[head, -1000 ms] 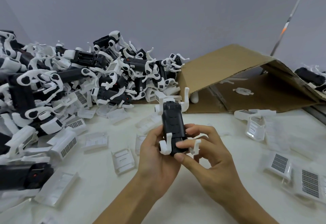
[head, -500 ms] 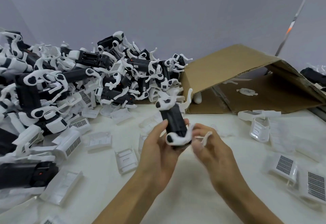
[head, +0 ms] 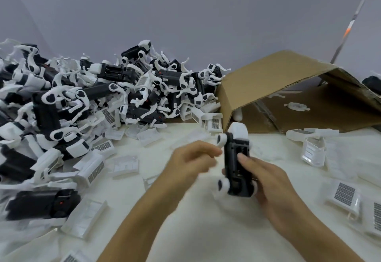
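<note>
A black toy robot body (head: pixel 235 171) with white leg joints at its corners and a white head end pointing away from me is held above the white table (head: pixel 206 230). My right hand (head: pixel 276 187) grips it from the right, thumb lying on its top face and fingers underneath. Just left of the body hovers my left hand (head: pixel 191 158), blurred, with loosely curled fingers that hold nothing; its fingertips are close to the body's left side.
A big pile of black-and-white robot bodies and legs (head: pixel 82 100) fills the left and back. An open cardboard box (head: pixel 268 84) lies on its side at the back right. White covers (head: pixel 123 164) and grille panels (head: pixel 344 195) are scattered on the table.
The body went from both hands to my right hand alone and moved right. My left hand let go and drew back to the left. The body's top face is turned up.
</note>
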Tool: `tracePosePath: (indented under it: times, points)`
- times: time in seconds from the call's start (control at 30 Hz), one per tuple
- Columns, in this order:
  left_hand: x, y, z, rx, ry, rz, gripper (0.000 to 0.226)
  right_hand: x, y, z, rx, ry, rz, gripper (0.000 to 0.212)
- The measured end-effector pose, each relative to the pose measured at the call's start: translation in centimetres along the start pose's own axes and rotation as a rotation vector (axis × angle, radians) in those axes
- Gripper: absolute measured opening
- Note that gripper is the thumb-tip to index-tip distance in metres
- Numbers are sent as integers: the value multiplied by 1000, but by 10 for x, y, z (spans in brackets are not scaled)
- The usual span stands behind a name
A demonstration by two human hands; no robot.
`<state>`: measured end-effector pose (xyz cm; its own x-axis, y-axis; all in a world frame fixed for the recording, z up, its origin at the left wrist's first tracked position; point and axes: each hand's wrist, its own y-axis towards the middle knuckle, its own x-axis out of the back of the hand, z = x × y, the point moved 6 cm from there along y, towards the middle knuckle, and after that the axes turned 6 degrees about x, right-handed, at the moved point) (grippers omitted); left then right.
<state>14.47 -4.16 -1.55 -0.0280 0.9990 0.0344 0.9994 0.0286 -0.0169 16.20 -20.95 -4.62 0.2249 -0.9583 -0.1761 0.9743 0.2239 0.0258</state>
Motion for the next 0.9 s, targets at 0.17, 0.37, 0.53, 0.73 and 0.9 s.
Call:
tracePosePath:
  times: [0.17, 0.37, 0.53, 0.73, 0.9]
  points:
    - [78, 6, 0, 40, 470, -482, 23, 30, 0, 9, 3, 149, -286, 46]
    - [60, 9, 30, 208, 824, -335, 55, 31, 0, 2, -31, 111, -309, 40]
    - [56, 9, 16, 5, 424, -373, 63, 27, 1, 3, 36, 31, -275, 41]
    - [34, -6, -21, -465, 323, -332, 37, 12, 0, 5, 101, -19, -175, 67]
    - [19, -13, -21, -581, 472, -295, 47, 5, -2, 5, 136, -38, -110, 49]
